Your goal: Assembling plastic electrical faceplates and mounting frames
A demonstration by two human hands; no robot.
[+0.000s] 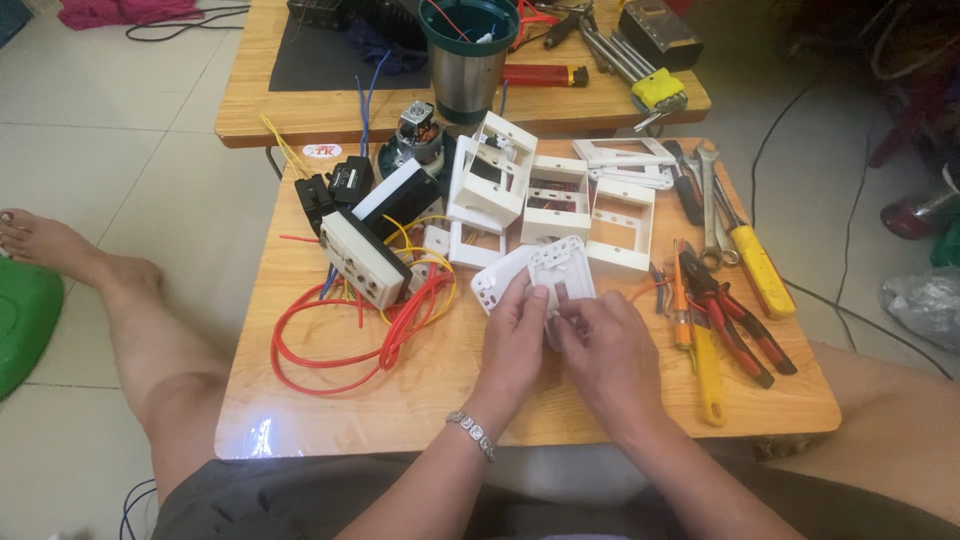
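Note:
My left hand (513, 338) and my right hand (607, 352) meet over the middle of a small wooden table (420, 400). Together they grip a white plastic socket cover plate (545, 275), tilted up at its far end, with round holes near its left edge. My fingers hide its near part. A silver bracelet (471, 434) circles my left wrist. Just beyond the plate stand several white plastic wall boxes (556, 200).
Red, yellow and blue wires (340, 340) coil at the left by a white socket block (361, 259). Pliers (735, 320), screwdrivers (760, 268) and wrenches (712, 205) lie at the right. A second table behind holds a metal cup (467, 60). My bare legs flank the table.

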